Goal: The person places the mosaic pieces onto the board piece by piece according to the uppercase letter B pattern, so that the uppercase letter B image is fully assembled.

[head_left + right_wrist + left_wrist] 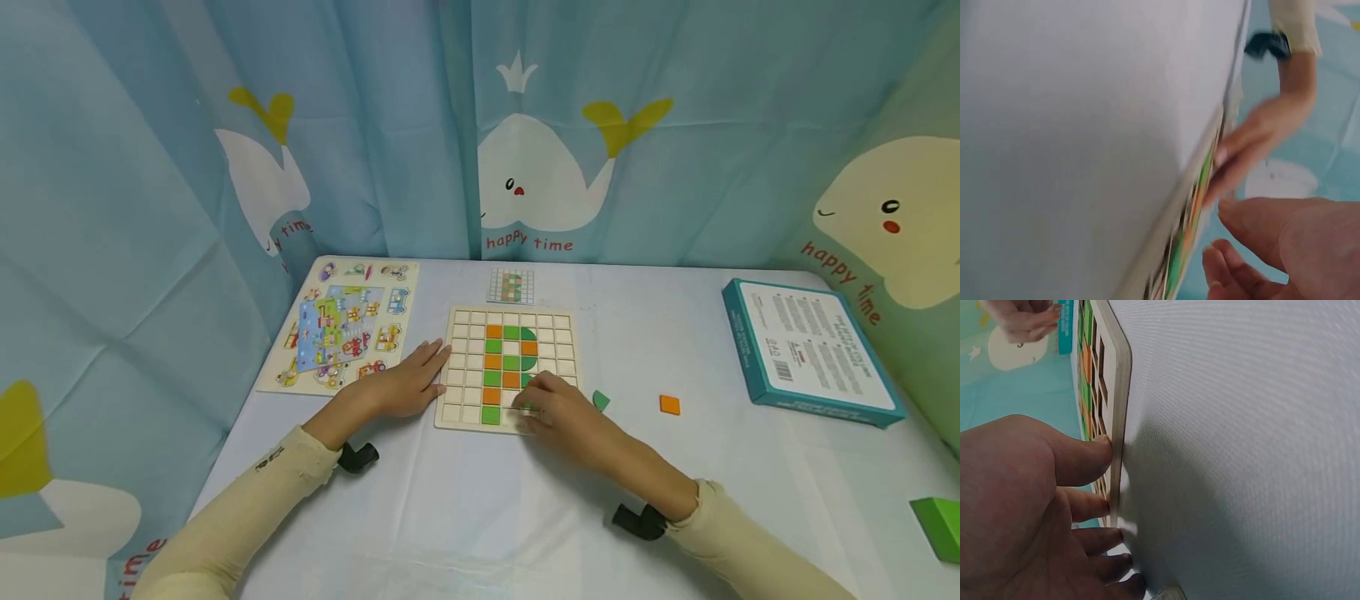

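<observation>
A wooden grid board (458, 319) lies flat on the table, with orange and green square tiles and some rounded green pieces in its cells. At its left edge my left hand (407, 385) rests with fingers extended, the thumb and a fingertip touching the rim in the left wrist view. My right hand (562, 412) hovers over the lower right of the board, fingers bent. In the right wrist view a gap shows between thumb and fingers, with no piece visible there. The hand hides part of the cells beneath it. A small pattern card (525, 277) lies just behind the board.
Right of the board lie a loose green quarter-round piece (601, 401) and an orange square tile (670, 405). A teal box (817, 346) sits farther right, and a green block (937, 527) at the right edge. A picture puzzle board (405, 275) lies at the left; a curtain hangs behind.
</observation>
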`<state>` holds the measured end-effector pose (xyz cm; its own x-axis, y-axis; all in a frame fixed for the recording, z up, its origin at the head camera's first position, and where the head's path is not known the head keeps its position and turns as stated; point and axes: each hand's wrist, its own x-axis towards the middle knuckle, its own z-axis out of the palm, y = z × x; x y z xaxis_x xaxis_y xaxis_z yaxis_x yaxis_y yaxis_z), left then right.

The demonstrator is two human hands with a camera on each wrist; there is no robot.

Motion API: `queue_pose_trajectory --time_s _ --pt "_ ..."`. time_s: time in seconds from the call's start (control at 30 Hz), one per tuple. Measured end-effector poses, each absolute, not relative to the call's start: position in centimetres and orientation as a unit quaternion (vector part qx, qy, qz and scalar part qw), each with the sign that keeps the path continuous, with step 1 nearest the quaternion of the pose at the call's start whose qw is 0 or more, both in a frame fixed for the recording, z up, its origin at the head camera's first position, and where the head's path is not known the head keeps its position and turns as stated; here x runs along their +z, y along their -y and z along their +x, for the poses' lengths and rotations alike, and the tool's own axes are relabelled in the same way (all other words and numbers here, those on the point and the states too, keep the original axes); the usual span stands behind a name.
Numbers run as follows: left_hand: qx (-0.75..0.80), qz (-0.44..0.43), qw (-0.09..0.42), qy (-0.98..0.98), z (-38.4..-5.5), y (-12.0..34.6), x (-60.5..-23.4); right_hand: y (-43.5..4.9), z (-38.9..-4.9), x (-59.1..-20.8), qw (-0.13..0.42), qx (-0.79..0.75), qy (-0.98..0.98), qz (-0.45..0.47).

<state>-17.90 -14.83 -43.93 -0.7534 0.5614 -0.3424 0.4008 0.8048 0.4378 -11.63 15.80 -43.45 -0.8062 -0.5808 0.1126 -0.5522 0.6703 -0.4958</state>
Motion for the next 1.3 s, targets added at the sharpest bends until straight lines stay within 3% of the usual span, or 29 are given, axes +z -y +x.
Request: queue_pose_trajectory --time_s 0.3,0.57,0.83,1.3 --pt "0.167 0.260 0.238 -0.921 -17.7 15.0 -43.9 -25.3 -12.1 -42.0 0.022 -0.243 -0.943 -0.225" --pt "0.174 0.260 0.233 -0.921 -17.5 15.0 -43.8 -31.7 -11.4 -42.4 0.087 -0.221 -0.966 -0.106" --pt "0.176 0.259 0.231 -0.921 -17.6 15.0 -43.8 -33.0 -11.0 -44.2 0.043 -0.238 -0.962 -0.125" --pt "0.170 0.263 0.229 -0.922 -17.8 14.9 -44.1 -32.4 -11.3 -44.7 0.030 -0.245 -0.960 -0.132"
